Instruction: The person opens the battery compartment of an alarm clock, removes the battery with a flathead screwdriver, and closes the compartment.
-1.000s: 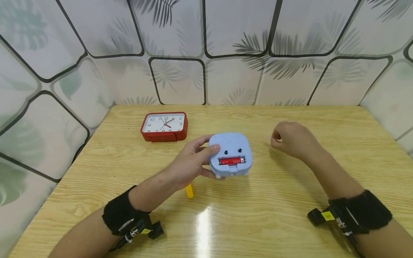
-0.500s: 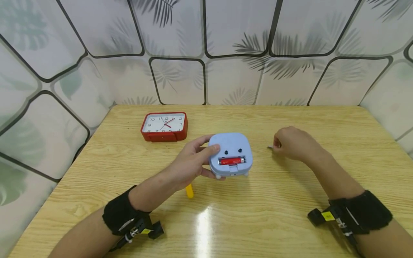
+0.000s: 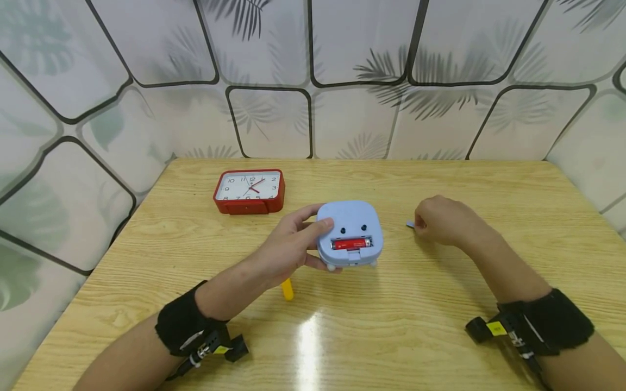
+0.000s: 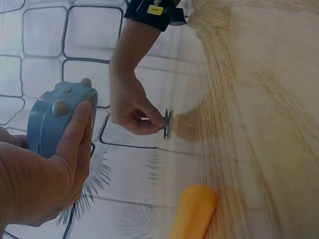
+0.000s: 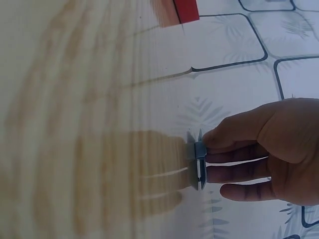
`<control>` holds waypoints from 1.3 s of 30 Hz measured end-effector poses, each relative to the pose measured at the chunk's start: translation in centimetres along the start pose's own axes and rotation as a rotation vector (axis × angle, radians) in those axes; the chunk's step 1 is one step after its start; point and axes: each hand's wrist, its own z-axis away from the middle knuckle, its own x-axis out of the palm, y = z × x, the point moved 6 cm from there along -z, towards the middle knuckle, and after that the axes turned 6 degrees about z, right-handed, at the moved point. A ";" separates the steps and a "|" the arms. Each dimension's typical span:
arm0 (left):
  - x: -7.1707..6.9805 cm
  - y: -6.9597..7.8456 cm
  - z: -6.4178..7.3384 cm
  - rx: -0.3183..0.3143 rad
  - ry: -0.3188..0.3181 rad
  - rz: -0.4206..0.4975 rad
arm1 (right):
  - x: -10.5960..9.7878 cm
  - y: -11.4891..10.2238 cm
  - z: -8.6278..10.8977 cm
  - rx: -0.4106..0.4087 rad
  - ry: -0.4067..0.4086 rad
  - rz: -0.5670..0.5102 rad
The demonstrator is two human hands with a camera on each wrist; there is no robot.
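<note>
The left hand [image 3: 287,245] pinches a blue box [image 3: 350,215] with its fingers [image 4: 75,130]; right of it, the right hand [image 3: 444,221] pinches a flat piece [image 5: 200,150].

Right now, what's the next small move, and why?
I'd probably set the small piece on the table: the right hand pinches it at or just above the surface, while the left hand holds the device, its battery exposed. That would free the right hand.

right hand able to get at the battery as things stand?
Probably yes: the battery sits exposed in the blue device, clear of the left hand. The right hand pinches a small piece, though, and may need to release it first.
</note>
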 end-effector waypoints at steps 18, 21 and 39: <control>0.0 0.0 0.0 -0.009 -0.008 -0.002 | -6.0 -7.0 3.5 -0.394 0.537 -0.374; 0.0 0.0 0.0 -0.013 -0.010 -0.004 | -6.1 -8.2 3.8 -0.460 0.468 -0.453; 0.7 -0.1 0.2 0.030 -0.083 -0.006 | -5.2 -10.9 4.1 -0.489 0.405 -0.390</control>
